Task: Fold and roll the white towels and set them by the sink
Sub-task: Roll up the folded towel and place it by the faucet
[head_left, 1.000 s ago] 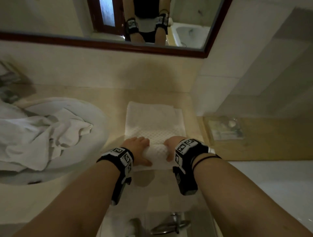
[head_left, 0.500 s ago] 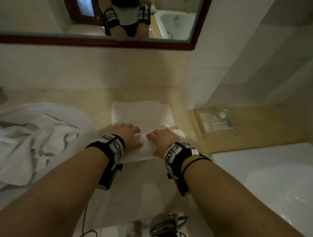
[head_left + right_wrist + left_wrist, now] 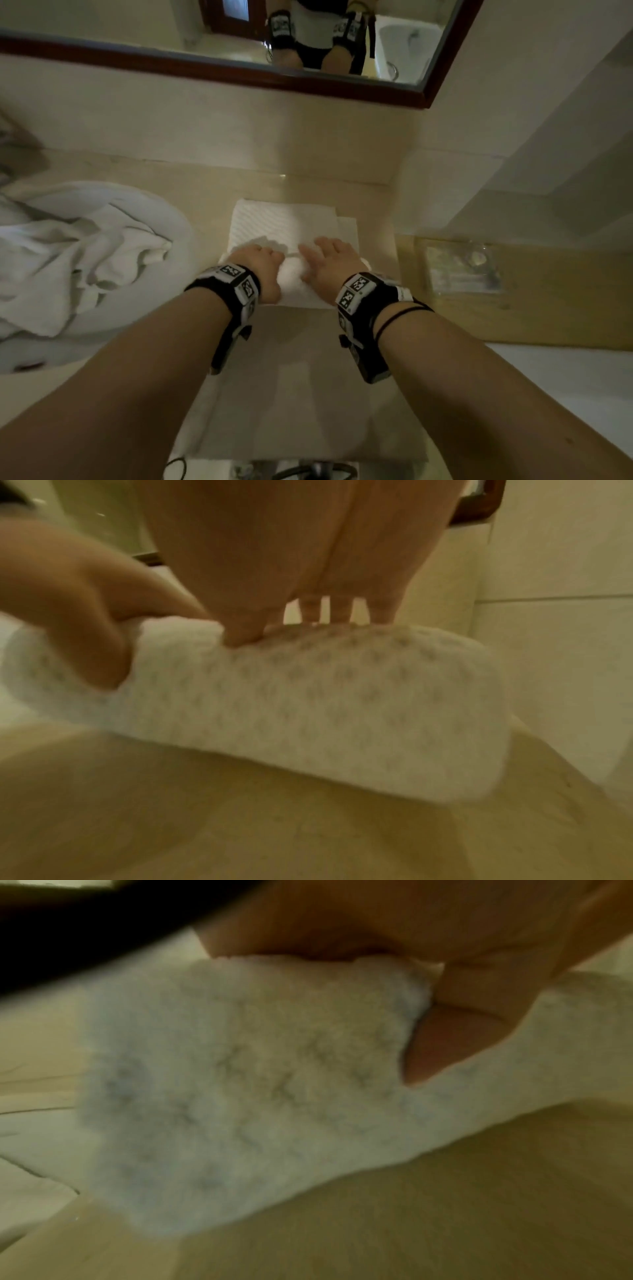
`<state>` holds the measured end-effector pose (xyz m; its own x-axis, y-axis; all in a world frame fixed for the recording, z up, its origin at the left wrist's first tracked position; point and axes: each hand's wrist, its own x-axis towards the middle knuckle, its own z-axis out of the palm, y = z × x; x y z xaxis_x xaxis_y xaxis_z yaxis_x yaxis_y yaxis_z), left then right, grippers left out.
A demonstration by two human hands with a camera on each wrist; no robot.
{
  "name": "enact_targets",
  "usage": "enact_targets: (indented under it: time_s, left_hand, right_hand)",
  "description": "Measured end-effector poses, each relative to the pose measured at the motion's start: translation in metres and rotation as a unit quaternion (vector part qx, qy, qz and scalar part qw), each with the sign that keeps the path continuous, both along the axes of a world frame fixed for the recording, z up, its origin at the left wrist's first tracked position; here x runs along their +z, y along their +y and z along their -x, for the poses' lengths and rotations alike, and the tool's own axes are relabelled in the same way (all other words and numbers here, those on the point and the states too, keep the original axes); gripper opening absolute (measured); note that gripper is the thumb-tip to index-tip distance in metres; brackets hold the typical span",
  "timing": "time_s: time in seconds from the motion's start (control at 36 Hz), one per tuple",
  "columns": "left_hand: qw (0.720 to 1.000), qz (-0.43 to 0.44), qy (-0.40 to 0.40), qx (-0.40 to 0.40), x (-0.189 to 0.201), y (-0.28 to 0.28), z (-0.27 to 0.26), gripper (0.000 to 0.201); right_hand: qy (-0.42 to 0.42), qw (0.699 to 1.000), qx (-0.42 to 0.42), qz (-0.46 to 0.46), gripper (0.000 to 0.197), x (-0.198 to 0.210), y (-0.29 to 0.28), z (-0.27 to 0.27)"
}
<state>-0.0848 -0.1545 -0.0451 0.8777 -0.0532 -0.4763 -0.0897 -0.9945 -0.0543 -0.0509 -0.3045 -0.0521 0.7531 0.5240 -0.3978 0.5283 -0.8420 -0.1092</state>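
White towel [image 3: 284,236] lies folded flat on the worktop [image 3: 291,359] right of the sink [image 3: 178,219], its near end wound into a roll under both hands. Left hand [image 3: 262,270]: grip curled over the roll, thumb tucked against its near face. Right hand [image 3: 330,265]: fingers straight, pressing flat on top. Risks, as I judge them: uneven push from the two hands would cone the roll; the offset under-layer showing at the right edge could telescope out; slack pressure would let the coil loosen. A crumpled towel [image 3: 75,260] waits in the sink. Against a second ago: the roll has advanced away from the body, less flat towel ahead; right hand has flattened from its earlier curl.
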Motion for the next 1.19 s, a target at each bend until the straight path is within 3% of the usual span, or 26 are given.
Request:
enact_targets:
  time_s: [0.08,0.19,0.33,0.42,0.5,0.61,0.69,0.83,1.0,1.06,1.14,1.19]
  left_hand:
    - [0.996,0.051,0.033,0.058,0.007,0.003,-0.013,0.054]
    - [0.989,0.081,0.069,0.105,0.009,0.007,-0.016,0.06]
    - [0.971,0.146,0.111,0.155,0.009,0.018,-0.007,0.067]
    - [0.976,0.168,0.047,0.13,0.009,0.026,0.005,0.07]
    - [0.994,0.098,-0.05,0.027,0.01,0.029,0.021,0.077]
    - [0.996,-0.006,-0.079,-0.029,0.008,0.033,0.035,0.094]
    - [0.997,-0.047,-0.064,-0.019,0.003,0.032,0.035,0.106]
    - [0.996,-0.034,-0.08,0.015,-0.003,0.027,0.032,0.096]
    - [0.997,-0.022,-0.071,0.025,-0.001,0.027,0.024,0.095]
    - [0.997,-0.01,-0.061,0.036,0.001,0.03,0.016,0.093]
    - [0.997,0.034,-0.034,0.068,0.004,0.039,-0.003,0.092]
    - [0.995,0.066,-0.018,0.077,0.006,0.047,-0.018,0.089]
  right_hand:
    - [-0.067,0.996,0.022,-0.057,0.054,0.002,-0.015,0.009]
    - [-0.061,0.993,0.098,-0.013,0.084,0.003,-0.021,0.011]
    - [-0.022,0.994,0.109,-0.017,0.069,0.01,-0.009,0.006]
    - [-0.002,0.994,0.108,-0.012,0.061,0.015,-0.002,-0.001]
    - [0.018,0.995,0.101,0.004,0.058,0.024,0.007,-0.011]
    - [0.073,0.987,0.092,0.109,0.068,0.027,0.025,-0.035]
    - [0.105,0.981,0.075,0.144,0.076,0.017,0.039,-0.049]
    - [0.187,0.977,0.037,0.098,0.069,0.016,0.036,-0.051]
    - [0.129,0.988,0.061,0.065,0.068,0.018,0.024,-0.039]
    - [0.07,0.994,0.075,0.035,0.071,0.021,0.021,-0.037]
    - [-0.07,0.992,0.093,-0.057,0.056,0.022,0.014,-0.028]
    - [-0.096,0.986,0.112,-0.076,0.054,0.017,0.012,-0.02]
